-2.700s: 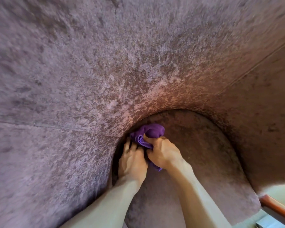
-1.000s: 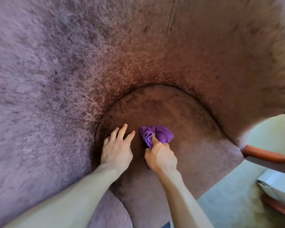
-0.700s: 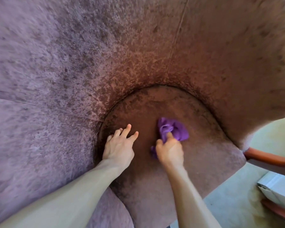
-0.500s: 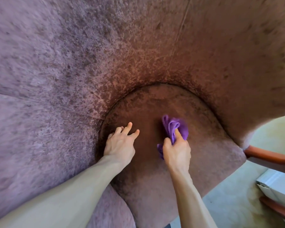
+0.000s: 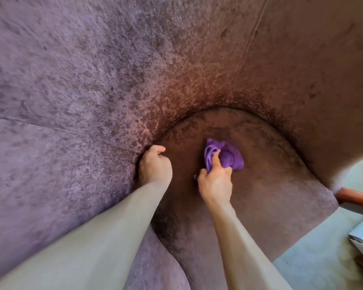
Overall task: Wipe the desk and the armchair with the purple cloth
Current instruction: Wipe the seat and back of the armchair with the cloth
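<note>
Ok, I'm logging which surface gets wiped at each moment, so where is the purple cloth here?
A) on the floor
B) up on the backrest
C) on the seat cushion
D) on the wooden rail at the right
C: the right hand grips the bunched purple cloth and holds it down on the armchair's seat cushion, below the curved backrest.

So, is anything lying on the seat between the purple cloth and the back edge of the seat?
Nothing visible does. The right hand grips the purple cloth on the seat, and the plush from there to the backrest is bare. The left hand lies curled at the seat's left edge, apart from the cloth.
</note>
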Demonstrator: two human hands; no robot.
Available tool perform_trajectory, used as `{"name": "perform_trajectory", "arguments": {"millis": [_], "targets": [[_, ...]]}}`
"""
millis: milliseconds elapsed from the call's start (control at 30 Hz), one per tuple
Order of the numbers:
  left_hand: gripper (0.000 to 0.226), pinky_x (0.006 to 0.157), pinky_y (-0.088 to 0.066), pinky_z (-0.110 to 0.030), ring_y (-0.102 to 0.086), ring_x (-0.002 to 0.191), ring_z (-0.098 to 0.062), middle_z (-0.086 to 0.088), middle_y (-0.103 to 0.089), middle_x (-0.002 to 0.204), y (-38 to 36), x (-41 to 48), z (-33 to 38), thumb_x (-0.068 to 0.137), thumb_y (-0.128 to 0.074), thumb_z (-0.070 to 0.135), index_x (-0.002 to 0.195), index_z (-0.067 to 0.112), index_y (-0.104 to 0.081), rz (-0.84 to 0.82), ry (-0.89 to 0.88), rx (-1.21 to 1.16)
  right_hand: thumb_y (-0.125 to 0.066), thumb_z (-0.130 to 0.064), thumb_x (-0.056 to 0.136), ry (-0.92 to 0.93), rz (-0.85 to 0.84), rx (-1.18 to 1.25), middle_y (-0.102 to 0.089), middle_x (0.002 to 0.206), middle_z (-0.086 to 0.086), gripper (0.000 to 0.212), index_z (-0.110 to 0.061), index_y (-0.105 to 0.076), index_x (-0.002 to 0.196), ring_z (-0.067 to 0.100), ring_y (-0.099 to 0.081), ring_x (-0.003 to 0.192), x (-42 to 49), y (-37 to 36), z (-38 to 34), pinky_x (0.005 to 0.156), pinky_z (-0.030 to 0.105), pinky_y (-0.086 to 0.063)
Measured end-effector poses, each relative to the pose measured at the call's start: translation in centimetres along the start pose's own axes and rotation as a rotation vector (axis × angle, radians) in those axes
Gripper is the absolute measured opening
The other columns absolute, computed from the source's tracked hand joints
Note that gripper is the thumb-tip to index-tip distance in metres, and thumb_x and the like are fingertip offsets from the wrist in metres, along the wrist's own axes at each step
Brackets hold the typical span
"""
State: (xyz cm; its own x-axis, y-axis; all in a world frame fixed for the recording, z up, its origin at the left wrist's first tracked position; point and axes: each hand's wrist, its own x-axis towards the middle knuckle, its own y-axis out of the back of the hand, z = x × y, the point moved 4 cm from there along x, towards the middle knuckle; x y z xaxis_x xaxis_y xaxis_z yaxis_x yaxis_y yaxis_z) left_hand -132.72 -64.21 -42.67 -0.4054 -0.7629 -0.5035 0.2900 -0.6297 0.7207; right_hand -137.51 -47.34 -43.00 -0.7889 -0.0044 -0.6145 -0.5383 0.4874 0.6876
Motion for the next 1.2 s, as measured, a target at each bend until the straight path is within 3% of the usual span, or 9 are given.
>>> {"name": "perform_trajectory", "arguments": {"millis": [200,400,500,633,800,900,1000,1100,1200], "targets": [[0.041,0.109,-0.04,-0.034,-0.057,0.125,-0.028,-0.007,-0.067,0.131,0.3,1.0,0.0,0.091,-0.043,0.006,0.117,0.018,-0.073,-0.042,0.199,-0.18,-0.056,-0.035,0.09,0.354,-0.433,-0.403,-0.044,0.139,0.011,0.074,-0.055,-0.023,0.152,0.043,-0.062,0.115,-4.7,-4.6,-1.1,0.095,0.046,-0.051],[0.035,0.105,-0.037,-0.033,-0.052,0.127,-0.032,-0.007,-0.06,0.139,0.8,0.9,0.2,0.1,-0.042,0.025,0.125,0.021,-0.067,-0.108,0.205,-0.106,-0.056,-0.026,0.09,0.139,0.093,-0.134,-0.042,0.119,0.009,0.066,-0.042,-0.035,0.15,0.039,-0.063,0.09,-1.9,0.0,-1.6,0.077,0.044,-0.053],[0.035,0.103,-0.036,-0.034,-0.051,0.127,-0.033,-0.009,-0.057,0.141,0.1,0.5,0.2,0.102,-0.039,0.03,0.127,0.025,-0.063,-0.153,0.163,0.008,-0.053,-0.029,0.095,0.043,-0.12,-0.207,-0.044,0.132,0.017,0.065,-0.038,-0.029,0.155,0.045,-0.062,0.109,-1.3,-1.7,-2.2,0.092,0.046,-0.051],[0.033,0.103,-0.036,-0.035,-0.051,0.126,-0.033,-0.008,-0.057,0.141,-0.4,-0.1,0.1,0.102,-0.036,0.032,0.123,0.029,-0.062,-0.244,0.077,0.163,-0.053,-0.036,0.09,0.174,-0.357,-0.25,-0.053,0.139,0.014,0.067,-0.051,-0.032,0.152,0.04,-0.06,0.122,-3.1,-2.4,-2.0,0.099,0.045,-0.049],[0.032,0.103,-0.034,-0.038,-0.049,0.125,-0.033,-0.007,-0.056,0.14,-0.7,-0.3,-0.2,0.102,-0.03,0.035,0.121,0.037,-0.056,-0.323,0.039,0.27,-0.056,-0.029,0.089,0.08,0.079,-0.163,-0.044,0.119,0.008,0.063,-0.047,-0.039,0.147,0.039,-0.064,0.095,-1.8,2.6,2.0,0.082,0.044,-0.053],[0.037,0.103,-0.035,-0.04,-0.049,0.125,-0.035,-0.008,-0.056,0.14,-1.2,-0.1,-0.3,0.102,-0.028,0.035,0.128,0.038,-0.054,-0.312,0.028,0.323,-0.054,-0.021,0.088,0.003,0.175,-0.228,-0.04,0.109,0.01,0.043,-0.036,-0.057,0.128,0.04,-0.06,0.092,0.6,5.6,4.9,0.077,0.047,-0.054],[0.04,0.106,-0.035,-0.041,-0.049,0.126,-0.037,-0.01,-0.056,0.141,-1.4,-0.4,-0.4,0.101,-0.03,0.035,0.135,0.039,-0.051,-0.289,0.019,0.362,-0.057,-0.023,0.089,-0.039,0.298,-0.164,-0.039,0.113,0.01,0.058,-0.041,-0.045,0.143,0.038,-0.058,0.085,0.7,6.4,6.8,0.079,0.048,-0.053],[0.039,0.106,-0.035,-0.041,-0.048,0.127,-0.038,-0.011,-0.055,0.141,-1.4,-0.1,-0.3,0.101,-0.031,0.033,0.134,0.037,-0.052,-0.308,0.006,0.4,-0.057,-0.023,0.091,-0.186,0.289,0.044,-0.045,0.114,0.018,0.037,-0.02,-0.056,0.128,0.048,-0.062,0.092,-0.3,4.5,7.6,0.085,0.049,-0.049],[0.042,0.106,-0.034,-0.04,-0.048,0.129,-0.038,-0.012,-0.054,0.144,-1.5,0.5,0.4,0.102,-0.029,0.032,0.135,0.027,-0.055,-0.337,-0.007,0.445,-0.057,-0.024,0.09,-0.049,0.108,-0.014,-0.045,0.108,0.012,0.036,-0.026,-0.057,0.126,0.046,-0.063,0.09,-3.9,0.5,6.2,0.077,0.043,-0.05]]}}
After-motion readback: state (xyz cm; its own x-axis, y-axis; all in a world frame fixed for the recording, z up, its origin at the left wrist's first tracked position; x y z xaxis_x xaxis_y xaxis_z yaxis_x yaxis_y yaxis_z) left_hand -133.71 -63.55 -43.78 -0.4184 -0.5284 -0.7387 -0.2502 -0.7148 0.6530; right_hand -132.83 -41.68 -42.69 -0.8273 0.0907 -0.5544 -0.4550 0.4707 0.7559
